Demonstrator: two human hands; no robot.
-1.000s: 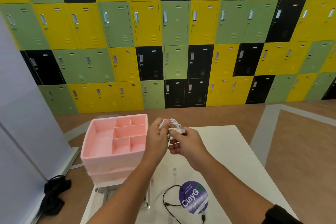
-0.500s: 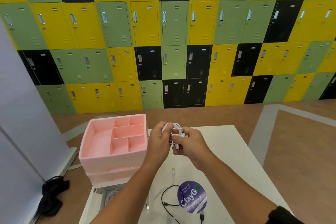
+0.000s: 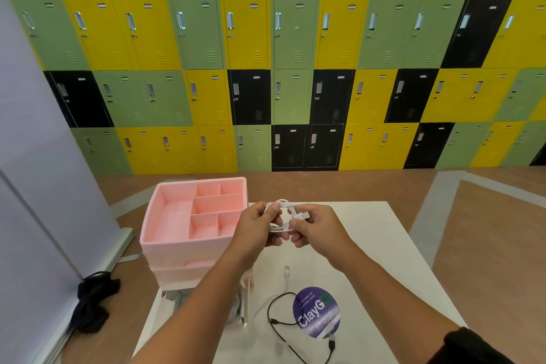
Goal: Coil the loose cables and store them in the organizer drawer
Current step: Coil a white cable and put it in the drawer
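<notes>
Drawn closer since a second ago: right hand, fingers now curled tighter against the left hand. Held between both, above the far left part of the table: white cable, wound in small loops. Left thumb and fingers pinching the loops; right thumb and fingers clenched round the lower strands, plug poking out above the right thumb. Just left of the hands, at the far left corner: pink organizer, top tray divided into compartments. Toward the near edge: black cable, uncoiled, looped just left of a round purple sticker; second white cable loose beside it, end pointing toward the hands. Beyond the table: wall of yellow, green and black lockers.
</notes>
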